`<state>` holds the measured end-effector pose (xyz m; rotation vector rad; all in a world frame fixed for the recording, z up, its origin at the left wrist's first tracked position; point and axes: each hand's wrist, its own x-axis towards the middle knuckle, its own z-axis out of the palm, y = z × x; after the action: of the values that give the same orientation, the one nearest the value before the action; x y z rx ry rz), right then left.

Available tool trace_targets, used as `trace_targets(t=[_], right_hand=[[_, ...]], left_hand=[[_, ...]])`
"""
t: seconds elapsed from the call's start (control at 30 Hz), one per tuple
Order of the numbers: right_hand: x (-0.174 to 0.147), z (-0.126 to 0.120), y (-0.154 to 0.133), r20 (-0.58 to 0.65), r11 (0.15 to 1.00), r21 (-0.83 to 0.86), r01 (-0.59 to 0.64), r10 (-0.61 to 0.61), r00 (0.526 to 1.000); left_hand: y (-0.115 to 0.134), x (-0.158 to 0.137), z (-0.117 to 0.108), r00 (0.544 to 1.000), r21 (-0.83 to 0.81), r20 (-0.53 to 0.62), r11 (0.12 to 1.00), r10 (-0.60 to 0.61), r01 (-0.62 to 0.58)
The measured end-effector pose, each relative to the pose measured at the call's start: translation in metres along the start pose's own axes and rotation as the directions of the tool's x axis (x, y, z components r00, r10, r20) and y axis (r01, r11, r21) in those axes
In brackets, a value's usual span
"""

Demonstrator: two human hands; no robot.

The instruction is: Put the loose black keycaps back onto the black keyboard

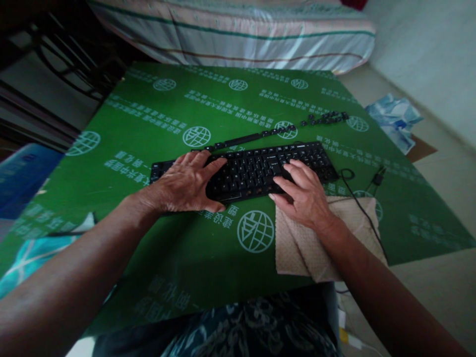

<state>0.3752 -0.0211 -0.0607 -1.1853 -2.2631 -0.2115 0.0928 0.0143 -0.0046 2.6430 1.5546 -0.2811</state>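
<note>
A black computer keyboard (243,173) lies flat on the green printed table top. My left hand (188,181) rests over its left end with the fingers and thumb spread, hiding the keys beneath. At the right part of the keyboard, the fingertips of my right hand (301,193) touch the keys, with the fingers apart. Just beyond the keyboard, loose black keycaps (275,131) lie in a line with a long space bar (243,140). More loose keycaps (329,118) are clustered farther right. Bare spots without keycaps show along the keyboard's near edge.
A beige cloth (297,250) lies under my right wrist, with a black cable (359,203) running across it. The cable's plug (378,177) sits to the right. At the left are a teal cloth (40,255) and a blue object (29,171). A draped bed (241,34) stands behind the table (208,106).
</note>
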Motion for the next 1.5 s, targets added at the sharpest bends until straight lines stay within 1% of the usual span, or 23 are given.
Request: trace_targets(t=[0.2, 0.3, 0.53, 0.67, 0.77, 0.97, 1.1, 1.27, 1.4, 1.5], right_hand=[[-0.0005, 0.0011, 0.0008, -0.046, 1.000, 0.001, 0.006, -0.006, 0.999], [-0.0012, 0.0023, 0.0013, -0.068, 1.000, 0.007, -0.013, 0.014, 0.998], [-0.0016, 0.0034, 0.0009, -0.065, 0.999, 0.021, -0.028, 0.030, 0.997], [-0.0010, 0.0038, 0.0010, -0.049, 0.996, 0.072, -0.057, 0.060, 0.997], [-0.0004, 0.0047, 0.0022, -0.045, 0.992, 0.106, -0.069, 0.074, 0.996], [-0.0009, 0.0080, 0.0049, -0.084, 0.981, 0.170, -0.094, 0.109, 0.991], [-0.0012, 0.0096, 0.0055, -0.068, 0.978, 0.179, -0.105, 0.119, 0.991], [-0.0007, 0.0094, 0.0057, -0.084, 0.982, 0.158, -0.109, 0.123, 0.989], [-0.0007, 0.0066, 0.0045, -0.087, 0.997, 0.059, -0.055, 0.060, 0.994], [0.0000, 0.0037, 0.0026, -0.059, 1.000, 0.003, -0.001, 0.002, 0.998]], left_hand=[[0.0005, -0.0017, -0.0024, 1.000, 0.003, 0.002, 1.000, 0.011, -0.011], [0.0008, -0.0031, -0.0030, 1.000, -0.007, -0.014, 1.000, 0.026, -0.026], [-0.0011, -0.0005, 0.0017, 1.000, -0.067, -0.010, 0.997, -0.022, 0.022], [-0.0024, -0.0009, 0.0032, 1.000, -0.082, -0.025, 0.997, -0.012, 0.010], [-0.0025, -0.0013, 0.0031, 0.999, -0.076, -0.037, 0.997, 0.001, -0.004], [-0.0002, -0.0006, 0.0011, 1.000, -0.054, -0.007, 0.998, -0.011, 0.011], [0.0001, 0.0000, 0.0009, 1.000, -0.025, -0.002, 0.999, -0.021, 0.021], [0.0004, 0.0004, -0.0002, 1.000, 0.005, 0.011, 1.000, -0.026, 0.025], [0.0001, -0.0001, 0.0001, 1.000, 0.018, 0.004, 1.000, -0.020, 0.020], [-0.0006, -0.0002, 0.0010, 1.000, 0.004, -0.003, 1.000, -0.014, 0.014]])
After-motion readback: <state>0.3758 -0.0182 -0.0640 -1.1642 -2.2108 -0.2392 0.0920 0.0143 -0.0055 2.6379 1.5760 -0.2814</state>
